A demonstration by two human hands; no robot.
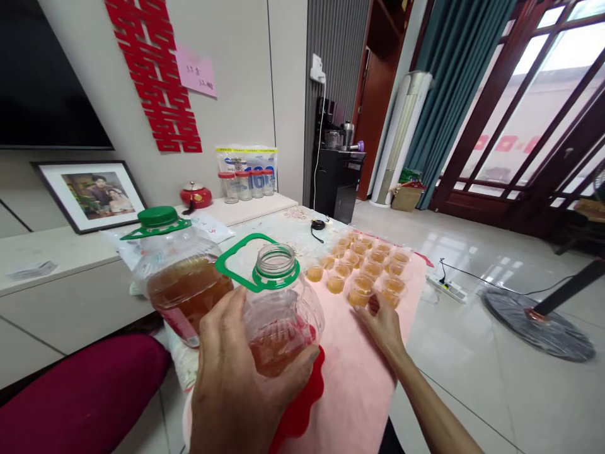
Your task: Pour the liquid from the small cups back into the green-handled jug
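Observation:
My left hand (241, 378) is wrapped round a clear plastic jug (283, 309) with a green carrying ring and no cap on its mouth. Amber liquid fills its lower part. Thumb and fingers of my right hand (384, 323) close on the near side of a small clear plastic cup (362, 290) of amber liquid. That cup stands upright at the near end of several rows of similar filled cups (373, 268). A fuller jug with a green cap (157, 217) is left of the one I hold. Beneath the held jug lies a red scalloped mat (306, 397).
Pink covering (354, 384) lies over the near tabletop. A black tape measure (318, 224) rests farther back. Red-lidded jars (243, 186), a red pot (195, 195) and a framed photo (101, 195) stand on the white cabinet. On the floor at right are a power strip (447, 288) and a round stand base (539, 325).

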